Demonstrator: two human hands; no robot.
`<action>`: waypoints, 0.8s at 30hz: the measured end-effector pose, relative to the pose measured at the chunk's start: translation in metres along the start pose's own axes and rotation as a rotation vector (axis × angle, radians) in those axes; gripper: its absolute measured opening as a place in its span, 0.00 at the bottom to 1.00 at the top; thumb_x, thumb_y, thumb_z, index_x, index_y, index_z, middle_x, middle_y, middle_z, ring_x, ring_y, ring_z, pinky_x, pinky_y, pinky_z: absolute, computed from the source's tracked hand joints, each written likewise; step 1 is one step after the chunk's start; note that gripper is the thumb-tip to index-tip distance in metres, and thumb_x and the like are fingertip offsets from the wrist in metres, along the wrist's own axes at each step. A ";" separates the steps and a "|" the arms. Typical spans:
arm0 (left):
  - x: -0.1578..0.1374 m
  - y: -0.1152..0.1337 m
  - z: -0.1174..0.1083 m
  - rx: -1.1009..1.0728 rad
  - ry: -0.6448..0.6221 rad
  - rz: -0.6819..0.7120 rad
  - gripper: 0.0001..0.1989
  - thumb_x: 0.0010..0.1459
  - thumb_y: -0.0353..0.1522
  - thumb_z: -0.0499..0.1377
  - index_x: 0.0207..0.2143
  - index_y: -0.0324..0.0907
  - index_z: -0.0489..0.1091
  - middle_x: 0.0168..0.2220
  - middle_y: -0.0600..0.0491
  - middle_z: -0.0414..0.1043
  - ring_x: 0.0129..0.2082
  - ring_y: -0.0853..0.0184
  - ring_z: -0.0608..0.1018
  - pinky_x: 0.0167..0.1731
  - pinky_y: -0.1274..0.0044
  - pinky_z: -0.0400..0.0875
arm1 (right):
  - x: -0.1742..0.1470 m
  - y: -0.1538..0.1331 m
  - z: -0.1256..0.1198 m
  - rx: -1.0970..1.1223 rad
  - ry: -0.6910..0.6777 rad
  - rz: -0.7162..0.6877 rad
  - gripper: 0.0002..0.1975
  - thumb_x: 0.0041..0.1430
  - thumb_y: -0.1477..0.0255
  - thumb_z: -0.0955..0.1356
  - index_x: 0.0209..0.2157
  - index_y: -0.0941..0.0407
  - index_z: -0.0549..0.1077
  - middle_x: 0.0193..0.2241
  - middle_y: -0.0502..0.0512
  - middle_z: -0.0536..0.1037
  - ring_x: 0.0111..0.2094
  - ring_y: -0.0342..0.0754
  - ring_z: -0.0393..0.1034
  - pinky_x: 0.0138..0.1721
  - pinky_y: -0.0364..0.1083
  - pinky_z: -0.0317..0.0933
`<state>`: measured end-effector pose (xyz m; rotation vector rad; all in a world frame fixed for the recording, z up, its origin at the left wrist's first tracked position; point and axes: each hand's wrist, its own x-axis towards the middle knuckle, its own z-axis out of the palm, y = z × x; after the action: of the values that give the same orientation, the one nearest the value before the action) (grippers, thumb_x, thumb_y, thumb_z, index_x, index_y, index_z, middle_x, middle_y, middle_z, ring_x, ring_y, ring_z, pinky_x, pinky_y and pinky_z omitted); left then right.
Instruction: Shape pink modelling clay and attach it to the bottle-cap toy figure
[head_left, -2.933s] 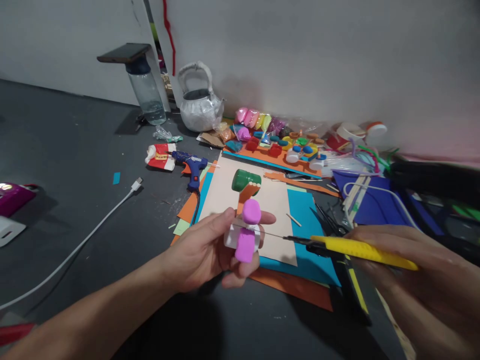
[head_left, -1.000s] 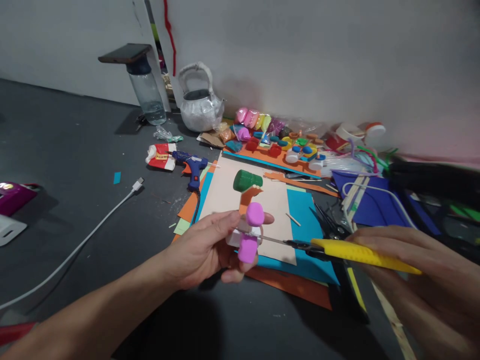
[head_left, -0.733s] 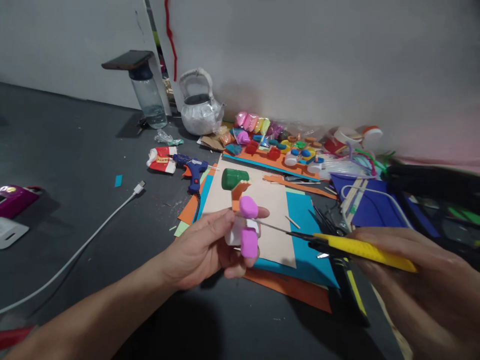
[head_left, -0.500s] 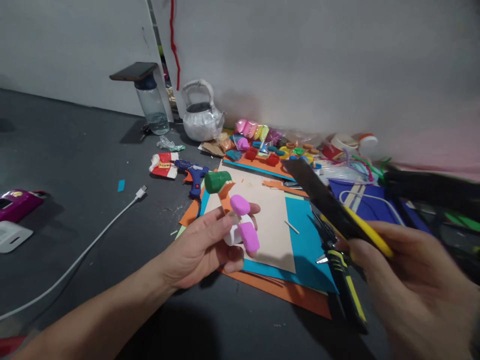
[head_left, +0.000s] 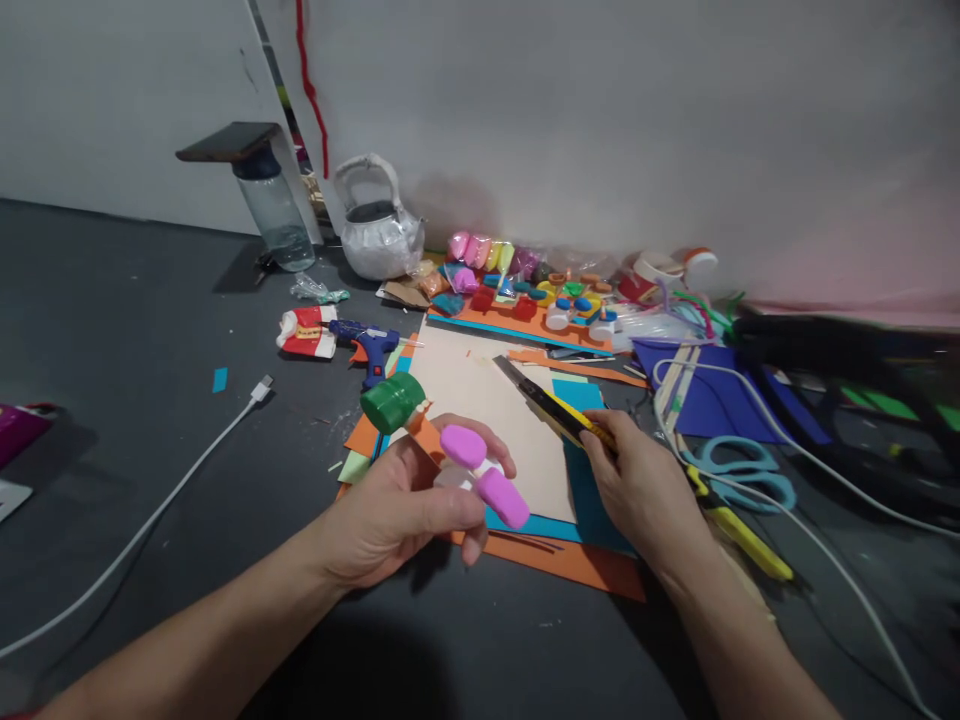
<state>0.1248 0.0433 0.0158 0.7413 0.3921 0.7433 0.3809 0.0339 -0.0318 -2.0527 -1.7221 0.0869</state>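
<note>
My left hand (head_left: pixel 409 510) is closed around a small handmade model (head_left: pixel 427 437). It has a green bottle cap at one end, an orange strip, two pink foam-like pieces and a white part half hidden by my fingers. My right hand (head_left: pixel 645 490) grips the yellow and black handle of a utility knife (head_left: pixel 559 408). The blade points up and to the left, over the cream sheet (head_left: pixel 472 385). Blue and orange sheets (head_left: pixel 570 570) lie beneath the cream one.
A blue glue gun (head_left: pixel 373 345) lies left of the papers. Behind stand a kettle (head_left: pixel 381 240) and a water bottle (head_left: pixel 277 220). Light blue scissors (head_left: pixel 739 470), yellow-black pliers (head_left: pixel 750 540) and a white cable (head_left: pixel 840 580) lie at right. Wrapped clay pieces (head_left: pixel 480 250) sit along the wall.
My right hand has moved left and away from me with the utility knife, bringing it over the papers. The model in my left hand has tilted, and the view has shifted rightward.
</note>
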 end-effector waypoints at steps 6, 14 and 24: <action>-0.001 -0.008 -0.003 0.113 0.021 0.041 0.14 0.51 0.31 0.69 0.41 0.42 0.73 0.35 0.51 0.73 0.27 0.71 0.75 0.24 0.81 0.71 | -0.017 -0.030 -0.025 0.291 0.136 -0.285 0.13 0.65 0.64 0.66 0.48 0.53 0.73 0.48 0.61 0.76 0.52 0.57 0.71 0.54 0.58 0.63; -0.006 -0.017 -0.003 0.169 0.030 -0.002 0.16 0.54 0.29 0.68 0.45 0.46 0.71 0.37 0.55 0.73 0.35 0.71 0.76 0.35 0.80 0.72 | -0.052 -0.079 -0.040 0.757 -0.121 -0.436 0.19 0.60 0.63 0.72 0.52 0.46 0.71 0.64 0.55 0.62 0.66 0.57 0.55 0.66 0.57 0.53; -0.006 -0.022 -0.005 0.203 0.023 0.005 0.16 0.53 0.31 0.68 0.44 0.45 0.72 0.37 0.54 0.73 0.38 0.68 0.75 0.38 0.79 0.69 | -0.052 -0.085 -0.034 0.757 -0.022 -0.472 0.12 0.61 0.69 0.71 0.46 0.49 0.73 0.58 0.56 0.70 0.63 0.58 0.59 0.65 0.64 0.52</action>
<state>0.1281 0.0307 -0.0031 0.9251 0.4915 0.7237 0.3030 -0.0161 0.0188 -1.0876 -1.7701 0.5199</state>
